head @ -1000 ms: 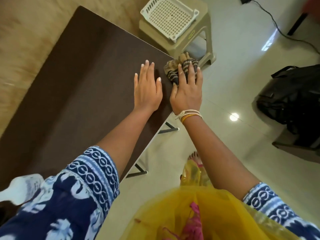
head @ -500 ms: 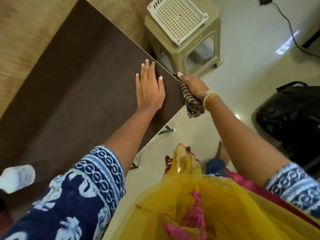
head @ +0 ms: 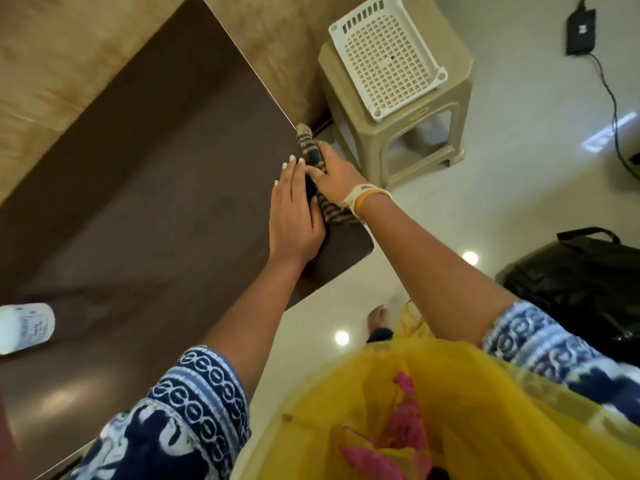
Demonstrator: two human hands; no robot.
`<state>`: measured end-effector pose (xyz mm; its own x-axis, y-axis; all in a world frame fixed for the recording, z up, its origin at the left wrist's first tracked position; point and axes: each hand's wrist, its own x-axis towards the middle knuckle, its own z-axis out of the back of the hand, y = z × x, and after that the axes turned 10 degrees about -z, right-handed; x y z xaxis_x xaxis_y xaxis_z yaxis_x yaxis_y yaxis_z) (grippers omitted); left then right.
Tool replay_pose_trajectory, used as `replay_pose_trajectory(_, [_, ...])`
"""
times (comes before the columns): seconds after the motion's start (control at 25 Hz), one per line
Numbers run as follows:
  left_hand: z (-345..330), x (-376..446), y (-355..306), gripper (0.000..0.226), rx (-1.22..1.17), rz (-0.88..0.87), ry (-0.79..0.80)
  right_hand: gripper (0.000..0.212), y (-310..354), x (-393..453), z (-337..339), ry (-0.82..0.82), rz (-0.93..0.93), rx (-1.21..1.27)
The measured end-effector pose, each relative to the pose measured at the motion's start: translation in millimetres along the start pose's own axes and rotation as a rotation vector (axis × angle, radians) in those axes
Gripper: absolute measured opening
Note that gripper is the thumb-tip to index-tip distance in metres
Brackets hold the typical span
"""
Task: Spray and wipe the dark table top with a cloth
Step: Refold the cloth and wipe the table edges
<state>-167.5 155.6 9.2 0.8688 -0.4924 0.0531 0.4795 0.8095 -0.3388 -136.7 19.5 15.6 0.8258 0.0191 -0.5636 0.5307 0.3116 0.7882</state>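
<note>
Cloth: the striped cloth (head: 317,174) lies bunched along the right-hand edge of the dark bench (head: 145,188), at about 1 o'clock from the picture's middle, part draped over the edge.
Right hand: the right hand (head: 337,178) lies on the cloth, its fingers (head: 311,170) curled over it and pressing it to the edge.
Left hand: the left hand (head: 294,213) rests flat on the bench top just beside the cloth, fingers straight and pressed together, holding nothing.
Spray bottle: a white bottle (head: 24,327) lies at 9 o'clock on the bench, well apart from both hands.
Surroundings: a beige stool (head: 415,133) carrying a white perforated basket (head: 386,55) stands at 1 o'clock; a black bag (head: 581,278) sits on the floor at 3 o'clock.
Step in hand: by the look of it, wiping the bench's edge, the flat hand steadying.
Next move: likely calls for drawing the cloth along the edge toward the near corner, keeping pressure even so it does not slip off.
</note>
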Motion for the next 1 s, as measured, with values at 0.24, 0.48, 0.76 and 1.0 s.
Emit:
replay_pose_trajectory(0.24, [2.8,-1.3,-0.3,0.058,-0.026,0.069,0.001,0.049,24.0,51.7,-15.5,-0.325,0.127,-0.511])
replay_pose_trajectory(0.48, [5.6,-25.3,9.4,0.057,0.097,0.197,0.006,0.053,55.9,82.5,-23.3,-0.233,0.475,-1.066])
replay_pose_trajectory(0.76, [24.5,-92.0,35.4,0.053,0.182,0.311,0.035,0.052,9.8,20.9,-12.1,-0.133,0.678,-1.144])
replay_pose_trajectory(1.0, [20.5,-125.4,8.3,0.048,0.167,0.370,0.011,0.051,-41.4,-52.8,-12.3,0.034,0.793,-1.226])
